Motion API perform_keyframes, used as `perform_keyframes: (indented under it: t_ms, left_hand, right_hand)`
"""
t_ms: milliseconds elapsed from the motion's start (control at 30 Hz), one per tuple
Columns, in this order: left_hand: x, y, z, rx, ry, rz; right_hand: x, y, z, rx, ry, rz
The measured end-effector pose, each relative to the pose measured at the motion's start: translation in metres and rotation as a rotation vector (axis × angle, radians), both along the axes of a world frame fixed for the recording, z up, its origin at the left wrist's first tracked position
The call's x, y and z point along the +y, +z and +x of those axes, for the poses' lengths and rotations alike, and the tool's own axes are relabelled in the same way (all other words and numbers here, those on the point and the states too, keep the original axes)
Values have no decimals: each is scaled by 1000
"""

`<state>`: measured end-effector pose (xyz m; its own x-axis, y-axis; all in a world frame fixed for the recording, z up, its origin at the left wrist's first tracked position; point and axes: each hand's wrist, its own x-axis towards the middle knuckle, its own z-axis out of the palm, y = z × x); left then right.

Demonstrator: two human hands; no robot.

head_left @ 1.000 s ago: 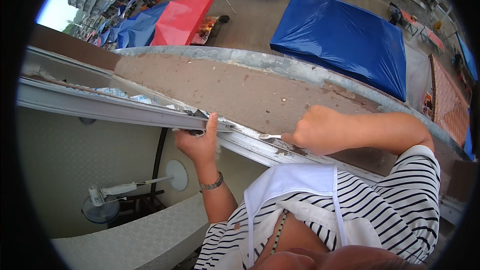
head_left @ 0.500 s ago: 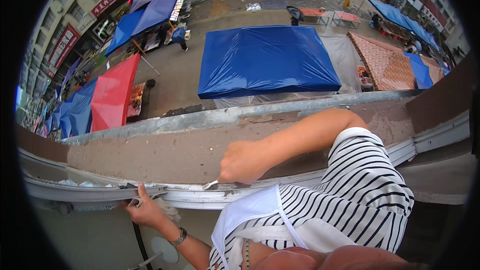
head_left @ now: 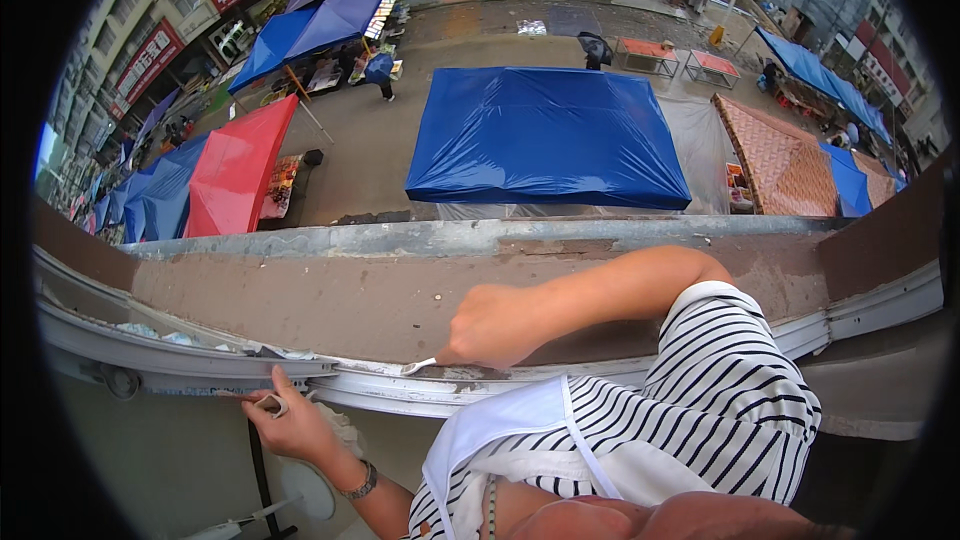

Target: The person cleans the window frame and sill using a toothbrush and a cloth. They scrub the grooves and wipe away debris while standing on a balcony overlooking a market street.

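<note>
A pale cloth (head_left: 342,426) is gripped in the left hand (head_left: 297,428), beside the window sash (head_left: 205,375); well apart, a small white tool (head_left: 421,366) is clamped in the right hand (head_left: 494,325) — its head held at the white track (head_left: 392,390). Beyond the brown ledge (head_left: 300,290), a blue canopy (head_left: 550,140) is spread.

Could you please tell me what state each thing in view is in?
Right hand: closed around the small white tool
Small white tool: gripped, its head at the window track
Left hand: holding the cloth, by the sash end
Cloth: bunched
Window sash: open
Window track: dirty in patches
Blue canopy: spread, creased
Red canopy: spread
Black umbrella: open
</note>
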<state>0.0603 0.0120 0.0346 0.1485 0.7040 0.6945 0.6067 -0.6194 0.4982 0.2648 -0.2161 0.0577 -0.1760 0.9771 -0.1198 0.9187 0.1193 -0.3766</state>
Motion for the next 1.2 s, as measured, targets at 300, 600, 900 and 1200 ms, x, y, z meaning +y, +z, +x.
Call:
perform_keyframes:
  t_ms: [300,600,900,1200]
  left_hand:
    - [17,-1,7,-60,180,89]
    - [33,-12,13,-63,349,43]
    - [40,-8,-22,-20,139,-23]
    - [5,-68,-106,-98,102,-280]
  right_hand:
    - [2,-5,9,-18,28,36]
    - [15,-2,12,-60,-32,83]
    - [69,-6,-3,-19,-80,75]
    - [130,-38,-27,-81,-53,136]
